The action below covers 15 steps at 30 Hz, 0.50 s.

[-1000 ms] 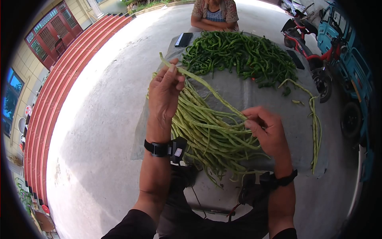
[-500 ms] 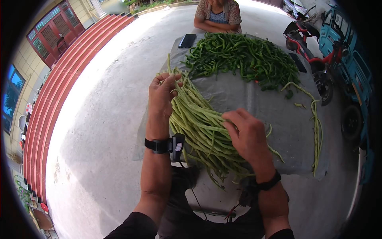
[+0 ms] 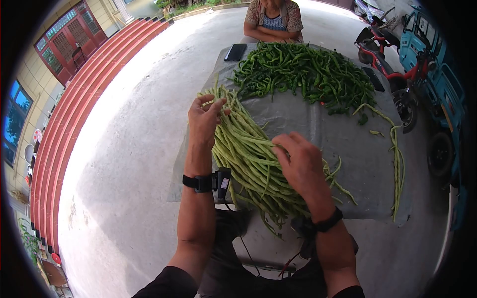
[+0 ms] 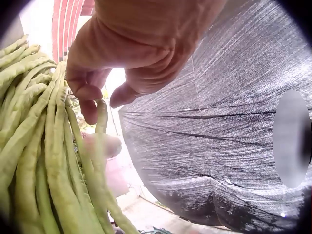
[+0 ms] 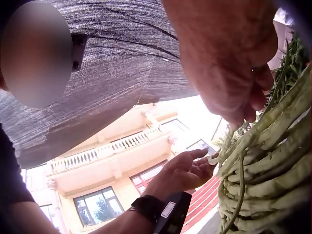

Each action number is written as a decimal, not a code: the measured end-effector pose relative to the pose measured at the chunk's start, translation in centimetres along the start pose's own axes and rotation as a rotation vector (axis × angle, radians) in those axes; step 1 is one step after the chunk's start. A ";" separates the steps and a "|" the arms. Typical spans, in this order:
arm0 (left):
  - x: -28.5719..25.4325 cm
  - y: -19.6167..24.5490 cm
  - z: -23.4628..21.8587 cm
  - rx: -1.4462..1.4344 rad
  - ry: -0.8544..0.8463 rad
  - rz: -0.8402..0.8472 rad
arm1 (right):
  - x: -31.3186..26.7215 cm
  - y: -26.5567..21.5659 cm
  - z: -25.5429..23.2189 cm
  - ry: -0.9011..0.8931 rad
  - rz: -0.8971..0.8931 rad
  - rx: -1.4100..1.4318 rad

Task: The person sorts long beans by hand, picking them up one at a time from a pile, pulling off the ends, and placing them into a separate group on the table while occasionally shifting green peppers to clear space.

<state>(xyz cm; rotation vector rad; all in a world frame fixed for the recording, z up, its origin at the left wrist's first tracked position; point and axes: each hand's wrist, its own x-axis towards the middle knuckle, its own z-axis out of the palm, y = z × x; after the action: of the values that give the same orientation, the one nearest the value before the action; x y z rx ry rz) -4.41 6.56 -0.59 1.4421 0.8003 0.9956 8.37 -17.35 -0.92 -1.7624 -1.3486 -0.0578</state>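
A thick bunch of pale green yardlong beans lies across the near part of a grey-covered table. My left hand is at the upper ends of the beans, thumb and fingers spread apart. In the left wrist view, a bean tip stands between its thumb and fingers, with a gap on the thumb side. My right hand is over the middle of the bunch, its fingertips pinching a bean in the right wrist view. The hand hides the beans beneath it.
Green peppers are heaped at the far side, between two dark phones. A few long beans lie along the right edge of the grey cover. Another person sits opposite with arms folded. Parked vehicles stand right.
The single bean stretched between my hands a second ago has come down onto the bunch. My right hand has moved left over the beans, and my left fingers have loosened at the tips.
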 end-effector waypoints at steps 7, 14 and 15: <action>0.4 -1.2 0.1 0.119 0.042 0.090 | 0.4 0.4 0.5 0.010 0.027 0.028; 0.8 -2.3 -0.1 0.444 0.113 0.253 | 0.4 0.7 0.9 -0.006 0.032 0.002; 0.6 -2.0 -0.1 0.484 0.117 0.255 | 0.4 0.7 0.9 -0.008 0.035 0.001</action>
<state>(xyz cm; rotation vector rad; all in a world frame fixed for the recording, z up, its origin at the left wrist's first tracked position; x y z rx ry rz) -4.09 7.42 -2.53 1.9513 1.0072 1.1354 8.67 -16.42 -1.70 -1.7867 -1.3231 -0.0312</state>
